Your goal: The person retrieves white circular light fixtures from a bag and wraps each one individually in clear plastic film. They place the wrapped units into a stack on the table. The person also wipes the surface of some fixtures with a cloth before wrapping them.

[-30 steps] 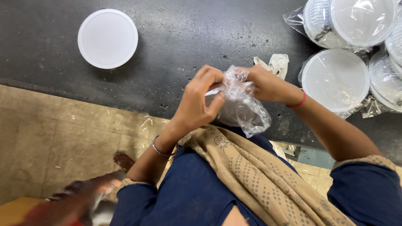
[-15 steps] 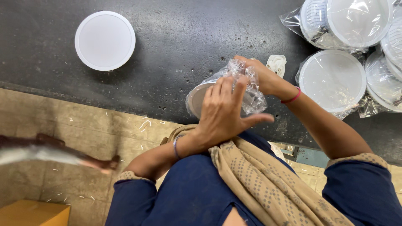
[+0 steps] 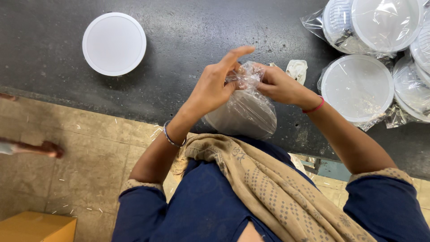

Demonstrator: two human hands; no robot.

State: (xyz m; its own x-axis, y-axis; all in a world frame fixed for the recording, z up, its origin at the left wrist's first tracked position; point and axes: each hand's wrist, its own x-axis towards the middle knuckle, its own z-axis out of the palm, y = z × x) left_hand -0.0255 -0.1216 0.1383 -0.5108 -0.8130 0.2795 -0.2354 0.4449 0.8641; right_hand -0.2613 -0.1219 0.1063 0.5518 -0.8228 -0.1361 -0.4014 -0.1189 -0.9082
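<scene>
Glossy crinkled clear plastic bag (image 3: 251,105), matt white plastic disc (image 3: 114,43), rough speckled dark worktop (image 3: 188,36), woven patterned cloth scarf (image 3: 268,192)

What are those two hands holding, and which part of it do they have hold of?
A round white disc in a clear plastic bag. The left hand and right hand both pinch the bunched top of the bag, not the disc.

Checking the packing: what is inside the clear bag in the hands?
A round white disc shows through the clear bag. Both hands pinch its gathered top. Its far face is hidden.
</scene>
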